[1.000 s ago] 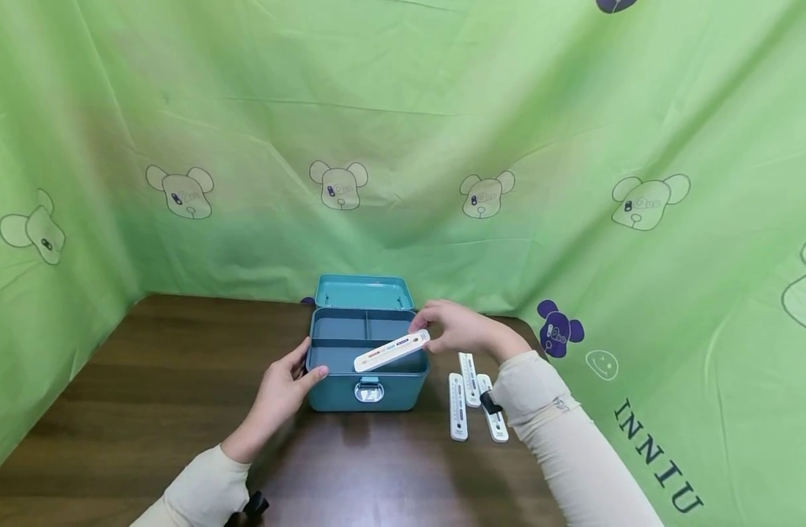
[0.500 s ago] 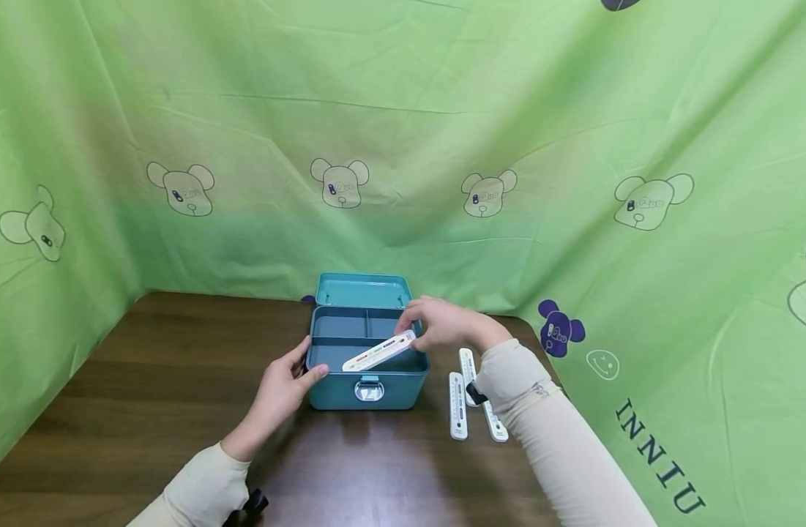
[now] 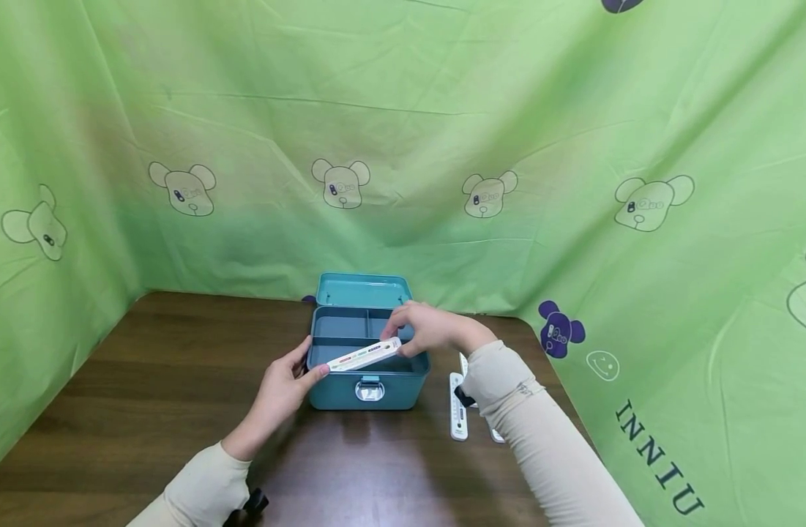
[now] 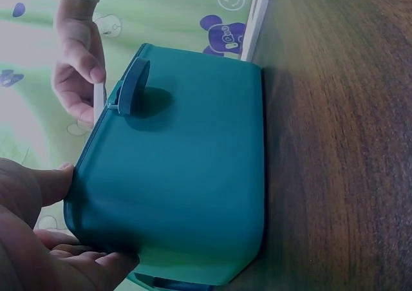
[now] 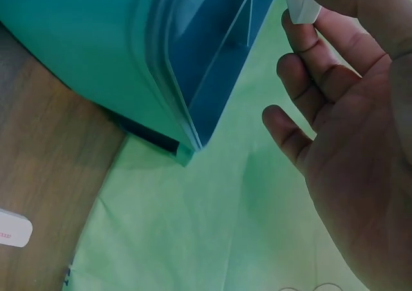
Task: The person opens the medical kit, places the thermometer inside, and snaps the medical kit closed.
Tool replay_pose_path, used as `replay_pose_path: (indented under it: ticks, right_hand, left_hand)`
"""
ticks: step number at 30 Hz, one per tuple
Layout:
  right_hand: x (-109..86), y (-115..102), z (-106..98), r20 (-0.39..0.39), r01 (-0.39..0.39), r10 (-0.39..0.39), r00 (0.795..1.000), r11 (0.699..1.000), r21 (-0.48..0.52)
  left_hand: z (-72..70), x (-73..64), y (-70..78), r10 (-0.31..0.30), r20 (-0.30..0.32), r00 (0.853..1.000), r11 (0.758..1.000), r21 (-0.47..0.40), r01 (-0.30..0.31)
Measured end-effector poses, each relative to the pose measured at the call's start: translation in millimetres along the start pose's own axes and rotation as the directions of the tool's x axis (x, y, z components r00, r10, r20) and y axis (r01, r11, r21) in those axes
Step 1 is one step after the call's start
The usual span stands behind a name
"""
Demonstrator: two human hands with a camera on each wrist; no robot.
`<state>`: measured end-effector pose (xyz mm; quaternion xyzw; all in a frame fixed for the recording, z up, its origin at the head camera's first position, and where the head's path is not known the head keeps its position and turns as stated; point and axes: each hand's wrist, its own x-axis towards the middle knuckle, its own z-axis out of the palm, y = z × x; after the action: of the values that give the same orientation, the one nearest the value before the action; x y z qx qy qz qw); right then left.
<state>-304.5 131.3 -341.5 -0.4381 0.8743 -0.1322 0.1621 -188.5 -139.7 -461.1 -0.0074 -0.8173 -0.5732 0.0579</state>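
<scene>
A teal storage box [image 3: 399, 395] stands on the table with its lid [image 3: 363, 291] raised at the back. My left hand [image 3: 282, 384] holds its left front corner, thumb on the rim and fingers along the side. Over the front compartment, my right hand [image 3: 435, 329] pinches one end of a flat white thermometer [image 3: 362, 356], printed with small coloured labels. It slants down to the left, its far end by the front rim near my left thumb. In the right wrist view only the pinched end of the thermometer [image 5: 301, 6] shows. A clasp [image 3: 370, 389] hangs on the box front.
More white thermometers lie right of the box; the left one [image 3: 458, 407] shows well, the others are partly behind my right sleeve [image 3: 508, 380]. A divider splits the box's rear part. Green printed cloth [image 3: 403, 241] hangs behind the brown table [image 3: 198, 366].
My right hand has moved left and slightly down with the thermometer, bringing its far end to the front rim near my left thumb. My left hand and the box stay put.
</scene>
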Motion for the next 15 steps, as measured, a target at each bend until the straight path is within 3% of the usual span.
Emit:
replay_pose_path:
  ticks: [9,15]
  right_hand:
    - [5.5,-6.4,10.0,-0.004,0.007,-0.007,1.000,1.000,-0.002]
    - [10.2,-8.7,11.1,0.021,-0.038,0.038,0.999,0.999,0.001]
  left_hand:
    - [-0.4,1.1,-1.6,0.018,0.008,1.000,1.000,-0.016,-0.018]
    - [-1.8,2.9,0.6,0.016,0.007,1.000,1.000,-0.027,-0.016]
